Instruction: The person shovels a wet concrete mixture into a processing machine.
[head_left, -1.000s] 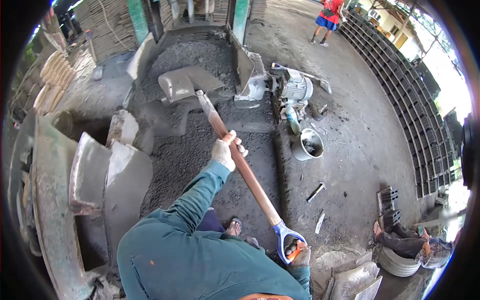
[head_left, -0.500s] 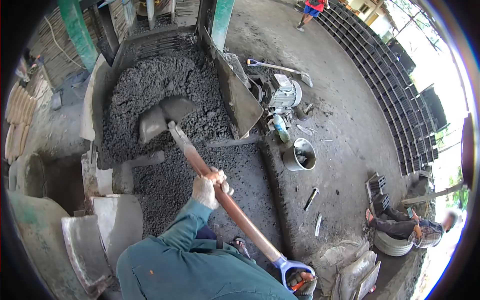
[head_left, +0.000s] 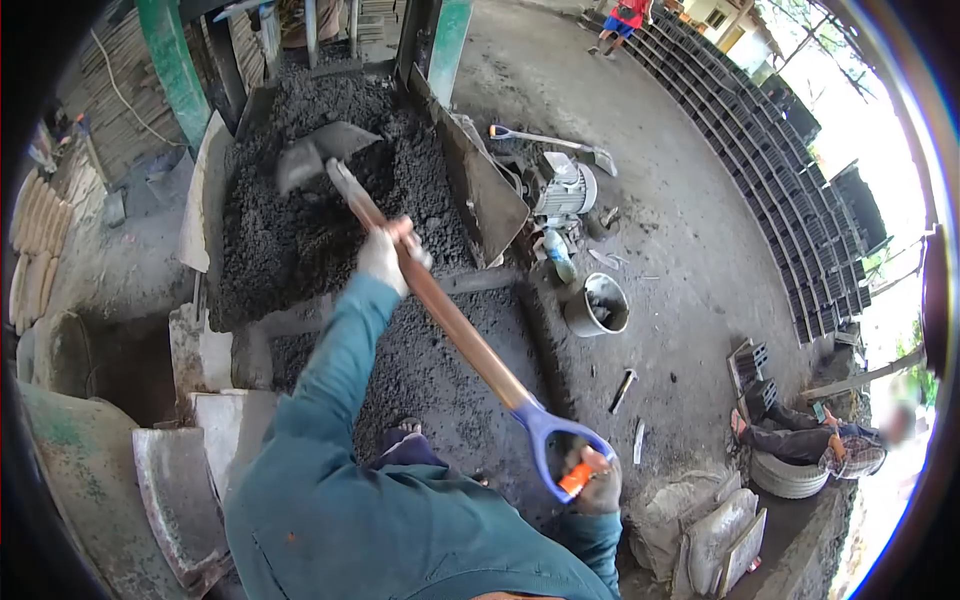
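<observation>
A long-handled shovel point(head_left: 465, 340) runs diagonally across the view, its blade over the heap of dark, damp concrete mix point(head_left: 300, 225). My left hand point(head_left: 385, 262), in a pale glove, is wrapped round the wooden shaft below the blade. At the near end, my right hand point(head_left: 598, 487) is closed on the orange grip of the blue D-handle point(head_left: 545, 430). The heap lies in a trough with raised side plates point(head_left: 475, 185). Below the trough, a strip of floor point(head_left: 440, 370) is strewn with the same dark mix.
To the right stand an electric motor point(head_left: 562, 190), a bottle point(head_left: 558, 255) and a bucket point(head_left: 597, 305). A second shovel point(head_left: 550, 138) and a hammer point(head_left: 623, 391) lie on the floor. One person point(head_left: 815, 440) sits on a tire point(head_left: 785, 475); another point(head_left: 625, 18) stands by stacked blocks point(head_left: 740, 165).
The shovel blade and my left hand have moved forward, farther into the trough. My right hand and the D-handle have risen up and slightly left in the view.
</observation>
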